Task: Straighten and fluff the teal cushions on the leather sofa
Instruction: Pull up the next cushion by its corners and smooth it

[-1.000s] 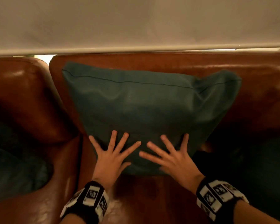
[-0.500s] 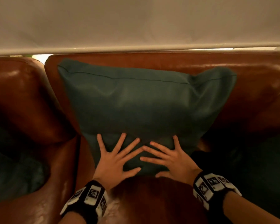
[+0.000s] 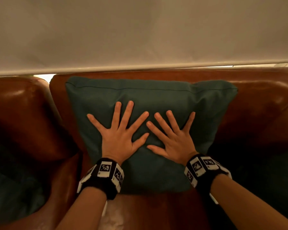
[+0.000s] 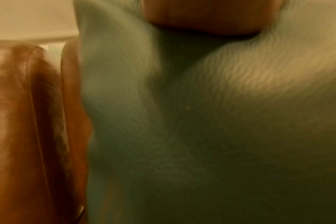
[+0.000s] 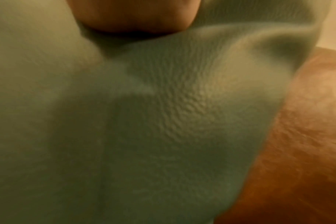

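Observation:
A teal cushion point(image 3: 150, 100) leans upright against the back of the brown leather sofa point(image 3: 259, 100). My left hand point(image 3: 119, 130) lies flat on the cushion's middle with its fingers spread. Beside it my right hand point(image 3: 170, 135) presses the cushion the same way, fingers straight and fanned. The two index fingers nearly meet. Both wrist views are blurred and filled with teal cushion fabric point(image 4: 201, 121) point(image 5: 144, 121), dented under the heel of each hand.
A second teal cushion point(image 3: 12, 188) lies in shadow at the lower left beyond the sofa's leather arm point(image 3: 23, 113). A dark teal cushion point(image 3: 264, 180) sits in shadow at the right. A pale blind point(image 3: 140, 30) hangs behind the sofa back.
Both hands have slid up from the cushion's lower edge to its middle, still flat and spread. The cushion now stands squarer against the sofa back.

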`<action>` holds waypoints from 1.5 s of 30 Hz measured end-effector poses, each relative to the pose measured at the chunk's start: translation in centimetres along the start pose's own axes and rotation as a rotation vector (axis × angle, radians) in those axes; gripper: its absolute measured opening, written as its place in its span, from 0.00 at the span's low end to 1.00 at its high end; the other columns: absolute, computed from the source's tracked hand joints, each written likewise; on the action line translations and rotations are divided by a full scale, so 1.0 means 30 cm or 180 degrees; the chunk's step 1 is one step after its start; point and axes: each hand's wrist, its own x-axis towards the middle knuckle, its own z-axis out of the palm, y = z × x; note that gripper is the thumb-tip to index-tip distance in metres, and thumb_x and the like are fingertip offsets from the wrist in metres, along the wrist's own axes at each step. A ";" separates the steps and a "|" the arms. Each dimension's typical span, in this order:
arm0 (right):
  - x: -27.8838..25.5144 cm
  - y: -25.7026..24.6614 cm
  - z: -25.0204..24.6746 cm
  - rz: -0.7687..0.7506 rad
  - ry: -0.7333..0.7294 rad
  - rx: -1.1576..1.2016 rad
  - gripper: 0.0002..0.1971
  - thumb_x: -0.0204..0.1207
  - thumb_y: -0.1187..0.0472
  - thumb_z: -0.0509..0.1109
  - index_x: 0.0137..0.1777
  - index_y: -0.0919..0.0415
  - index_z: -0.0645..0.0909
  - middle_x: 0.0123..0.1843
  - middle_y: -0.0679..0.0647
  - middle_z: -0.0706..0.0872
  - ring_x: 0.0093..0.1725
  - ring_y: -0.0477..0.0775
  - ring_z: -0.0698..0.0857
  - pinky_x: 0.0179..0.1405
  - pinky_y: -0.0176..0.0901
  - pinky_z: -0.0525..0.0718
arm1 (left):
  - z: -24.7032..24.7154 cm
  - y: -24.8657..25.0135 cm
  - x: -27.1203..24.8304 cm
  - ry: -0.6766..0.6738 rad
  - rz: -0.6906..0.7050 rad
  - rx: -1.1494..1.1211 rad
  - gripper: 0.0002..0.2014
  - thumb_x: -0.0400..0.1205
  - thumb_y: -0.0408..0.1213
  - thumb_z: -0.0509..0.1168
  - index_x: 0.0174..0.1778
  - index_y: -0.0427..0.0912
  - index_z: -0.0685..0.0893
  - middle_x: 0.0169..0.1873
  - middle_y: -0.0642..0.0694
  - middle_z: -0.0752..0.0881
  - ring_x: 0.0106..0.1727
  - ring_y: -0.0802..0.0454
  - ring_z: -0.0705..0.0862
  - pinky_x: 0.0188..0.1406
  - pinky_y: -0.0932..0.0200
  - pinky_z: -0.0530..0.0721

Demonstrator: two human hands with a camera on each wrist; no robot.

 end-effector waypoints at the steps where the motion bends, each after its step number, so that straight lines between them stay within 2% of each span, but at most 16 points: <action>1: 0.003 0.005 0.014 -0.0010 0.0048 -0.0032 0.39 0.78 0.30 0.52 0.84 0.46 0.46 0.86 0.48 0.41 0.85 0.54 0.41 0.72 0.81 0.34 | 0.015 0.001 0.008 0.0007 0.0005 0.0003 0.30 0.83 0.64 0.42 0.81 0.65 0.45 0.83 0.52 0.38 0.84 0.47 0.39 0.60 0.11 0.37; 6: 0.011 0.014 0.029 -0.0022 0.0013 -0.0111 0.39 0.78 0.30 0.51 0.84 0.46 0.46 0.86 0.48 0.40 0.85 0.53 0.41 0.71 0.81 0.35 | 0.027 0.004 0.021 -0.0089 -0.0034 0.0047 0.30 0.83 0.64 0.40 0.81 0.64 0.42 0.83 0.50 0.36 0.83 0.46 0.37 0.60 0.10 0.39; 11: 0.041 0.039 -0.099 0.0094 0.0114 0.0289 0.35 0.80 0.33 0.51 0.84 0.45 0.51 0.86 0.47 0.43 0.85 0.55 0.45 0.70 0.83 0.38 | -0.120 0.003 0.069 -0.0087 0.0014 -0.0281 0.26 0.85 0.60 0.41 0.81 0.63 0.54 0.83 0.49 0.55 0.84 0.43 0.48 0.63 0.11 0.39; 14: 0.079 0.159 -0.121 0.0320 -0.0053 0.0117 0.32 0.81 0.33 0.49 0.83 0.42 0.52 0.85 0.53 0.54 0.84 0.64 0.49 0.72 0.82 0.39 | -0.159 -0.090 0.136 -0.0083 -0.0409 -0.0186 0.24 0.87 0.55 0.42 0.80 0.60 0.59 0.82 0.50 0.60 0.83 0.43 0.53 0.64 0.13 0.39; 16: 0.110 0.226 -0.116 0.0323 -0.0441 0.0129 0.33 0.80 0.32 0.47 0.82 0.42 0.53 0.83 0.56 0.60 0.83 0.66 0.55 0.73 0.82 0.46 | -0.161 -0.166 0.172 -0.0244 -0.0833 -0.0378 0.24 0.86 0.55 0.43 0.79 0.59 0.63 0.79 0.50 0.67 0.82 0.46 0.56 0.68 0.15 0.45; 18: 0.128 0.242 -0.120 0.0276 -0.0670 0.0241 0.33 0.80 0.32 0.46 0.82 0.43 0.54 0.83 0.54 0.62 0.83 0.63 0.57 0.74 0.80 0.49 | -0.165 -0.209 0.177 -0.0313 -0.0955 -0.0618 0.24 0.86 0.55 0.44 0.77 0.57 0.66 0.75 0.50 0.71 0.80 0.47 0.61 0.71 0.22 0.52; 23: 0.109 0.289 -0.180 0.1129 -0.0169 0.0838 0.26 0.86 0.44 0.44 0.77 0.54 0.69 0.77 0.54 0.73 0.80 0.55 0.65 0.77 0.63 0.52 | -0.195 -0.275 0.141 0.0180 -0.0912 -0.1423 0.20 0.87 0.44 0.48 0.64 0.40 0.80 0.61 0.39 0.82 0.68 0.42 0.74 0.68 0.40 0.70; 26: 0.112 0.322 -0.189 0.1110 -0.0101 0.0997 0.19 0.84 0.49 0.55 0.62 0.60 0.80 0.60 0.55 0.85 0.68 0.56 0.77 0.78 0.53 0.51 | -0.213 -0.294 0.130 0.0457 -0.0809 -0.1523 0.12 0.85 0.37 0.58 0.52 0.35 0.84 0.49 0.37 0.85 0.57 0.41 0.79 0.59 0.42 0.76; 28: 0.138 0.332 -0.207 0.1196 0.0073 0.1309 0.13 0.82 0.55 0.59 0.50 0.63 0.81 0.47 0.57 0.85 0.54 0.59 0.81 0.72 0.46 0.57 | -0.233 -0.273 0.130 0.0663 -0.0857 -0.1514 0.09 0.84 0.34 0.61 0.47 0.34 0.85 0.44 0.37 0.86 0.51 0.41 0.79 0.54 0.45 0.76; 30: 0.171 0.347 -0.248 0.1275 0.0243 0.1557 0.09 0.82 0.60 0.62 0.44 0.64 0.80 0.42 0.59 0.83 0.48 0.57 0.79 0.63 0.42 0.61 | -0.251 -0.261 0.124 0.0847 -0.0935 -0.1500 0.09 0.83 0.32 0.61 0.45 0.33 0.85 0.42 0.36 0.86 0.49 0.42 0.78 0.53 0.51 0.74; 33: 0.170 0.371 -0.306 0.1010 0.0232 0.1377 0.07 0.78 0.57 0.69 0.47 0.62 0.81 0.47 0.56 0.83 0.53 0.51 0.76 0.63 0.42 0.60 | -0.272 -0.271 0.096 0.0797 -0.0999 -0.1564 0.10 0.84 0.30 0.59 0.50 0.32 0.85 0.47 0.34 0.85 0.54 0.41 0.78 0.60 0.65 0.69; 36: 0.115 0.392 -0.309 0.0940 -0.0251 0.1296 0.15 0.78 0.48 0.65 0.58 0.55 0.82 0.60 0.54 0.82 0.64 0.55 0.76 0.68 0.54 0.63 | -0.282 -0.334 0.090 0.0521 -0.1035 -0.1642 0.13 0.86 0.28 0.56 0.60 0.30 0.83 0.61 0.34 0.82 0.66 0.43 0.75 0.70 0.74 0.62; 39: 0.081 0.389 -0.286 0.1159 -0.0587 0.1623 0.23 0.76 0.44 0.62 0.67 0.53 0.77 0.65 0.56 0.79 0.68 0.58 0.73 0.68 0.65 0.71 | -0.297 -0.401 0.110 0.0080 -0.0846 -0.1669 0.11 0.84 0.26 0.60 0.59 0.30 0.84 0.58 0.32 0.84 0.62 0.38 0.81 0.65 0.79 0.64; 41: 0.093 0.392 -0.284 0.1465 -0.0635 0.1719 0.26 0.72 0.41 0.65 0.65 0.55 0.79 0.62 0.57 0.80 0.66 0.59 0.73 0.65 0.63 0.71 | -0.311 -0.417 0.127 -0.0003 -0.0802 -0.1544 0.09 0.80 0.25 0.64 0.54 0.30 0.85 0.52 0.32 0.87 0.55 0.37 0.84 0.58 0.78 0.66; 43: 0.110 0.411 -0.294 0.1539 -0.0721 0.1759 0.26 0.66 0.38 0.67 0.55 0.57 0.83 0.56 0.56 0.81 0.61 0.60 0.75 0.59 0.56 0.71 | -0.323 -0.406 0.133 0.0048 -0.0949 -0.1605 0.08 0.78 0.24 0.66 0.52 0.30 0.85 0.49 0.33 0.87 0.51 0.40 0.84 0.53 0.78 0.67; 45: 0.132 0.432 -0.319 0.1499 -0.0784 0.1848 0.19 0.66 0.42 0.74 0.44 0.58 0.82 0.48 0.55 0.82 0.56 0.61 0.77 0.53 0.41 0.70 | -0.331 -0.382 0.127 0.0214 -0.1210 -0.1755 0.07 0.78 0.24 0.66 0.51 0.29 0.84 0.47 0.33 0.88 0.48 0.48 0.82 0.49 0.85 0.65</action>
